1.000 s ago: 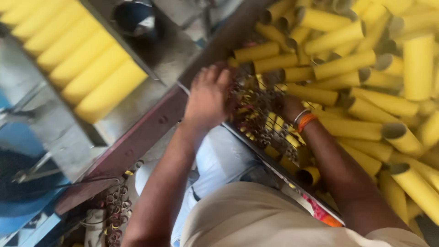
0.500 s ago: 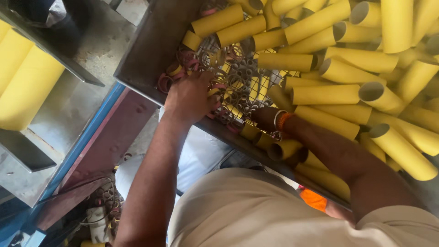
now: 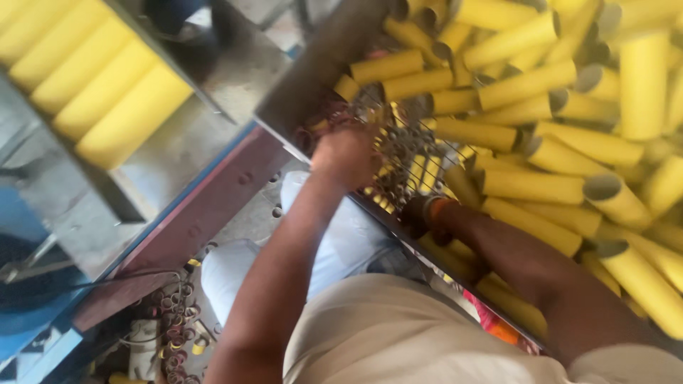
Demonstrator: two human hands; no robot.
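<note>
Landmark: the metal bin (image 3: pixel 320 67) of loose yellow tubes (image 3: pixel 530 186). Left of the bin, a row of yellow cylinders (image 3: pixel 107 89) lies side by side on a grey counter (image 3: pixel 178 153). At the bin's near edge, the left hand (image 3: pixel 346 155) rests on a tangle of small metal rings (image 3: pixel 398 146); its grip cannot be told. Just right, the right hand (image 3: pixel 413 213), banded at the wrist, is sunk among rings and tubes, its grip hidden.

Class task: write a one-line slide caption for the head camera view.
Left hand and right hand reach into a tangle of metal rings in a bin of yellow tubes.
</note>
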